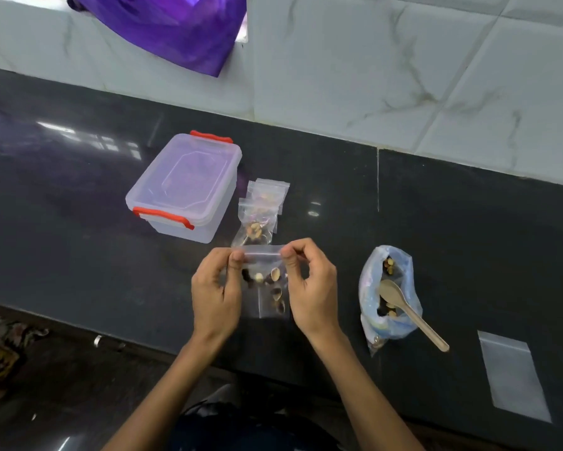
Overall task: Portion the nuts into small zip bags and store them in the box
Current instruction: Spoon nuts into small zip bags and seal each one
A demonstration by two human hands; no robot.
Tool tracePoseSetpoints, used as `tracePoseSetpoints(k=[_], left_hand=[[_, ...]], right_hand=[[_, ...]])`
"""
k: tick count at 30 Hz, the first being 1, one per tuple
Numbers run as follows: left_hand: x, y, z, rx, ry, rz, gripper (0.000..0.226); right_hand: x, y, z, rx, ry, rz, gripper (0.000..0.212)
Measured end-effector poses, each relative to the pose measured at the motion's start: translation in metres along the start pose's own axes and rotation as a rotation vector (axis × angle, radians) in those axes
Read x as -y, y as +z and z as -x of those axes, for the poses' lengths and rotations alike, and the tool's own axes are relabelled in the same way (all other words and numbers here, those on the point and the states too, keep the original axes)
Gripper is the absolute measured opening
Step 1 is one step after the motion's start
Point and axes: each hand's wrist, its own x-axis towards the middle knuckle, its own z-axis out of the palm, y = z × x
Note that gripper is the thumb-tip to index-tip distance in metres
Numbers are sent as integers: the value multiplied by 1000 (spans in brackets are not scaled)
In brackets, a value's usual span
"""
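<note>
A dark, glossy stone counter point(78, 196) runs below a wall of pale marbled tiles point(371, 60), and a shiny purple plastic bag point(176, 24) hangs over the ledge at the wall's top. Toward the counter's back edge, left of centre, stands a clear rectangular plastic box point(184, 187) with its lid on and red clip handles at both ends. Near the front edge on the right lies a crumpled bluish plastic bag of mixed nuts point(389, 294), open at the top, with a pale wooden spoon point(410, 312) resting in it, handle pointing to the front right. Further right, by the front edge, a flat empty clear zip bag point(514, 375) lies alone. Just beside the box's right side sit a few small filled zip bags point(262, 209), overlapping; their exact number is hard to tell. In front of them the person holds a small clear zip bag point(267, 288) upright above the counter, with a few nuts and shells loose in its lower half. The left hand point(216, 291) pinches the bag's top strip at its left end between thumb and fingers, and the right hand point(309, 284) pinches the right end likewise.
</note>
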Motion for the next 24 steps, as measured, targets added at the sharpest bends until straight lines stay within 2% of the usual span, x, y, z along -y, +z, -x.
tracePoseSetpoints(k=[2, 5, 9, 11, 15, 21, 24], left_hand=[[6, -4, -9, -4, 30, -33, 39], [17, -8, -23, 30, -26, -110, 49], [37, -8, -40, 91, -101, -210, 46], [43, -6, -47, 119, -126, -243, 40], [49, 3, -56, 190, -234, -197, 14], [51, 15, -64, 183, -259, -97, 28], [54, 18, -64, 193, -252, -117, 35]], right_hand=[[-5, 12, -5, 10, 31, -17, 24], [-11, 30, -11, -7, 83, -27, 22], [-24, 52, -26, -31, 205, 1, 24], [-32, 60, -34, -55, 263, 25, 24], [-43, 68, -46, -109, 344, 106, 24], [-49, 72, -60, -144, 401, 184, 19], [-52, 72, -57, -144, 386, 195, 26]])
